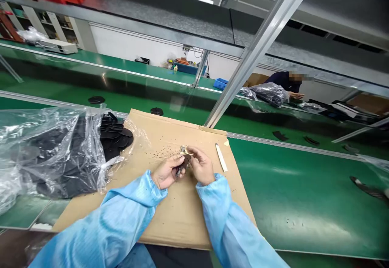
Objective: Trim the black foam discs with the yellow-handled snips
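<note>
Over the green bench's point(288, 179) cardboard point(179, 223), left fingers point(176, 161) pinch a dark disc point(185, 160); right fingers point(197, 153) curl, hold unclear.

The left hand point(163, 174) is turned partly palm up, its thumb pressing from above and its fingers curled underneath in a pinching grip. Just right of it, the right hand point(203, 169) shows its back, with the knuckles bent and the fingers curled inward, the fingertips near the left thumb. The left arm point(100, 219) slants in from behind and left of its hand, the right arm point(232, 223) from behind and right. Light blue sleeves cover both, their cuffs gathered at the wrists just behind each hand.
</note>
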